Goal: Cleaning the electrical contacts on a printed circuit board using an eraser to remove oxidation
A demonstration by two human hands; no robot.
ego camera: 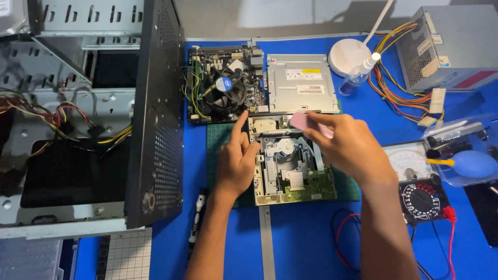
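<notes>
Steadying opened optical drive [290, 166] at its left edge, left hand [236, 163] flat, fingers extended; right hand [347, 148] pinching pink eraser [310, 125] over its far side.

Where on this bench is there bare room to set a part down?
Bare blue mat lies in front of the opened drive, between the forearms, and between the closed drive and the meter. The left side is crowded by the computer case, the far right by the power supply and its wires.
</notes>
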